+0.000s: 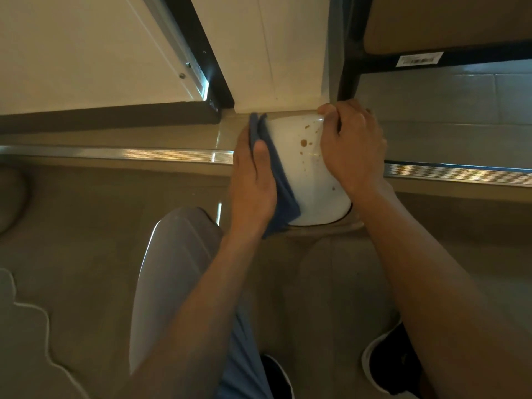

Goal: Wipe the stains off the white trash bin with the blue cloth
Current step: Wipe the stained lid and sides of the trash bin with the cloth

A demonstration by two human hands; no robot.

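Place: home interior, at a doorway between two rooms.
Floor near: glossy beige tiles [86,226].
Floor far: grey rectangular tiles [446,105] beyond a ribbed metal threshold strip [121,154].
Door: white panel door [72,47] with a metal rail, beside a white frame post [276,53].
Furniture: black metal leg [349,79] under a brown board bearing a barcode sticker [419,59].
Soft furnishing: pale scalloped-edge mat [20,341] at lower left.
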